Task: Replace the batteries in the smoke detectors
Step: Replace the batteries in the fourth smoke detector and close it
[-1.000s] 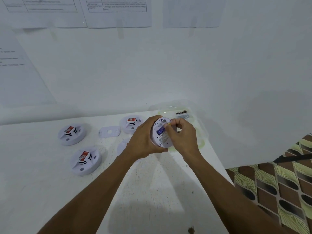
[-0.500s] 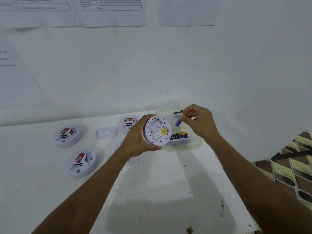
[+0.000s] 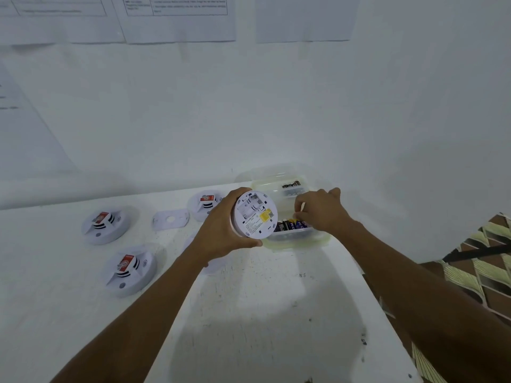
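My left hand [image 3: 218, 230] grips a round white smoke detector [image 3: 255, 214] above the table, its back with a yellow label turned to me. My right hand [image 3: 322, 210] reaches down into a clear plastic container [image 3: 298, 241] just right of the detector. Its fingertips are pinched together on a blue battery at the right end of a row of batteries [image 3: 289, 225] in the near compartment. More dark batteries [image 3: 291, 185] lie in the far compartment.
Three other white detectors with red tags lie face up on the white table: far left [image 3: 103, 223], near left [image 3: 128, 269], and behind my left hand [image 3: 206, 204]. A loose mounting plate [image 3: 171, 219] lies between them. The table's right edge drops to a patterned floor [image 3: 484, 272].
My right hand pulled a blue battery out of the detector, carried it right, and has lowered to the battery row in the container. My left hand still holds the detector.
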